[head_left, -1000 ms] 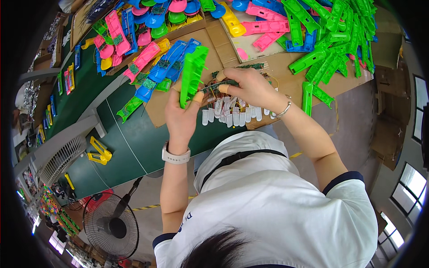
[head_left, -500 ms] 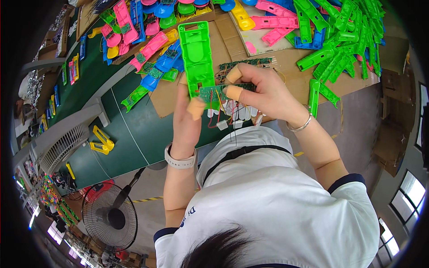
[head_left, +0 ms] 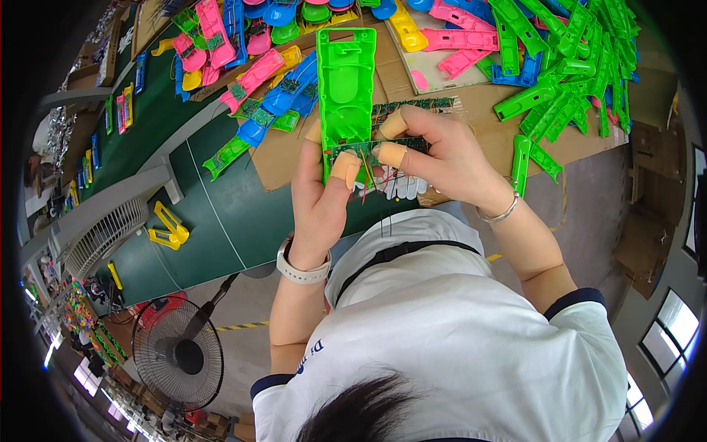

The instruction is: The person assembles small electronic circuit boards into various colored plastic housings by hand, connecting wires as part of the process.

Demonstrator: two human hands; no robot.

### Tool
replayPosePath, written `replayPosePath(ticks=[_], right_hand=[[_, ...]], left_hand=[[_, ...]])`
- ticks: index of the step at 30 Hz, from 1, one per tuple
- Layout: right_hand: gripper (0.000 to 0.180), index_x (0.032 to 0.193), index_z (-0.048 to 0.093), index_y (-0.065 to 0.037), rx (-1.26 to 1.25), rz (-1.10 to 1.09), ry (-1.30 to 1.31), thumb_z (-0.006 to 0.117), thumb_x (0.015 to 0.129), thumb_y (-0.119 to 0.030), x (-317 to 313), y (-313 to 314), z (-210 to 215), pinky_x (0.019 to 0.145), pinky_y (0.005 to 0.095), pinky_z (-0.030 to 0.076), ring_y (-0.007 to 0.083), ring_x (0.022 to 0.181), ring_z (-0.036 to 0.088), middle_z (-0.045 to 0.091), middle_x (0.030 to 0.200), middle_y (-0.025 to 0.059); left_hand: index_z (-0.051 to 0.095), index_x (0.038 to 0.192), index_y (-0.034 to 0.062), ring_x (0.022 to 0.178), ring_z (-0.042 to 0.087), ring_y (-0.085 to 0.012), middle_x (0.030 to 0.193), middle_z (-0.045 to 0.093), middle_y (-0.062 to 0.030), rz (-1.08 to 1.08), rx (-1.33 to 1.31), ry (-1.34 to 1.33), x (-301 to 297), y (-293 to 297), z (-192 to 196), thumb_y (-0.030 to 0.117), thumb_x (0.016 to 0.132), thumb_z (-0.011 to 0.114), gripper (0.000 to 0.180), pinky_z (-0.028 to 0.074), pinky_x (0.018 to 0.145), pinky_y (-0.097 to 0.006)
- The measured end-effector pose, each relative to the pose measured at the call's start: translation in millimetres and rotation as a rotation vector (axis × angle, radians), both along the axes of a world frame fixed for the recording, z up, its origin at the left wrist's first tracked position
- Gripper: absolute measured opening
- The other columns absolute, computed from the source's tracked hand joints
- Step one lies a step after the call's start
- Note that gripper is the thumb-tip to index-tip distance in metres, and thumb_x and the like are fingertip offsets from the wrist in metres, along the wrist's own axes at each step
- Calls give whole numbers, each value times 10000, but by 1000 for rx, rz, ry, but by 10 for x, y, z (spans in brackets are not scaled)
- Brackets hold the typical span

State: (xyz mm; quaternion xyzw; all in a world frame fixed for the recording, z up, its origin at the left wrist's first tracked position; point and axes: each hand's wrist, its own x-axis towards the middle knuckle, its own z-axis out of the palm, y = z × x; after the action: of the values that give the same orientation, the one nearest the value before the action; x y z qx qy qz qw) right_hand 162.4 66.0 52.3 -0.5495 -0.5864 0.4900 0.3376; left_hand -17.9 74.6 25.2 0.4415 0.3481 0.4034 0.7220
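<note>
My left hand point(head_left: 317, 193) holds a long bright green plastic shell point(head_left: 346, 81) upright by its lower end, its hollow inner side facing me. The left thumb, in a tan finger cot, presses on a green circuit board point(head_left: 364, 147) that lies across the shell's lower end. My right hand point(head_left: 442, 155) pinches the other end of that board between cot-covered thumb and forefinger. Thin red, yellow and black wires point(head_left: 366, 173) hang from the board below the thumbs. Behind my right fingers lies a row of more circuit boards point(head_left: 434, 103) on cardboard.
Green shells point(head_left: 545, 96) are heaped at the right, with pink ones point(head_left: 460, 38) beside them. Coloured shells with boards point(head_left: 258, 77) lie at the upper left. White parts point(head_left: 405, 186) sit at the table's near edge. A fan point(head_left: 188, 357) stands lower left; yellow frames point(head_left: 169, 227) lie on the green table.
The green shell and my left hand have shifted right, and the shell stands straighter. My left thumb has moved onto the board. The loose wires now hang less visibly below it.
</note>
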Motion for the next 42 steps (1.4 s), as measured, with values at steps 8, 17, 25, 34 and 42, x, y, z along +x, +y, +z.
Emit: replayPosePath(ticks=[8,17,25,34,42], right_hand=[[185,856,595,-16,38,-5,12,646,817,-189,-2,0,18,562,286,479,188,626,643,655,708,84],[150,858,577,-2,-12,-45,63,650,810,-124,-42,-21,-10,567,225,431,51,634,501,565,711,2],[147,857,579,3,-59,-56,53,644,811,-121,-76,-28,8,574,225,431,47,646,504,571,705,6],[177,836,581,-6,-25,-66,-62,638,805,-171,-95,-57,0,548,278,440,134,596,558,611,694,57],[220,808,580,-18,-95,-65,-23,631,808,-232,-141,-40,31,502,318,435,208,535,594,624,649,92]], left_hand=[[311,1358,4,974,571,-160,1184,519,-111,4,50,23,-45,12,-131,30,902,438,474,503,775,-286],[397,1279,-20,811,590,-139,1058,585,-105,25,161,226,-53,29,-31,76,913,440,381,501,674,-266],[497,1180,-29,678,519,-75,847,609,-35,114,199,299,-20,15,-22,66,852,512,342,437,592,-223],[550,1073,-34,599,510,-93,710,581,-44,232,299,381,9,-32,-73,88,805,506,298,427,541,-247],[540,1103,-34,818,546,-85,918,618,-51,203,325,473,-31,-101,-62,83,877,452,269,439,710,-224]])
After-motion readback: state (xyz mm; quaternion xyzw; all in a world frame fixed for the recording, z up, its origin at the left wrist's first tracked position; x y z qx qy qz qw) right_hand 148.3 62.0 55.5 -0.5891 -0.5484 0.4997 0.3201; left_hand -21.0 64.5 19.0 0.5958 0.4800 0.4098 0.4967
